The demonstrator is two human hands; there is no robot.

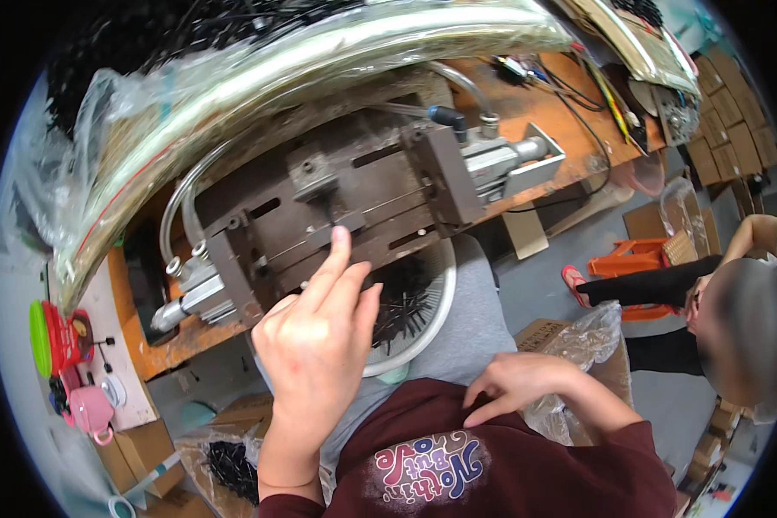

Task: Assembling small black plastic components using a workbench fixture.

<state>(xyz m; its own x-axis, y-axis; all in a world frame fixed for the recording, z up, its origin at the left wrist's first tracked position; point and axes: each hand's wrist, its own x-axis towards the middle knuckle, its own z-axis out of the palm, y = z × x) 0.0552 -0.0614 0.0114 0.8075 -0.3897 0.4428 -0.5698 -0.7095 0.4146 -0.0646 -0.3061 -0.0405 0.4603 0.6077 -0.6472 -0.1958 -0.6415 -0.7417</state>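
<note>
My left hand (315,345) is raised in front of a dark metal fixture (380,216) on the bench. Its index finger is stretched out and the fingertip meets the small dark block at the fixture's middle. The other fingers are loosely bent and apart, with nothing seen in them. My right hand (522,384) rests against my maroon shirt (527,457), fingers loosely spread and holding nothing visible. Between my lap and the fixture sits a white round basket (445,302) with thin black pieces (401,315) in it, partly covered by my left hand.
Air cylinders (514,164) with clear hoses flank the fixture. Behind it lies a plastic-covered sheet roll (319,52) with black pieces beyond. A pink cup (91,408) stands at left. Another person sits at right near an orange stool (626,259); cardboard boxes (734,121) are stacked behind.
</note>
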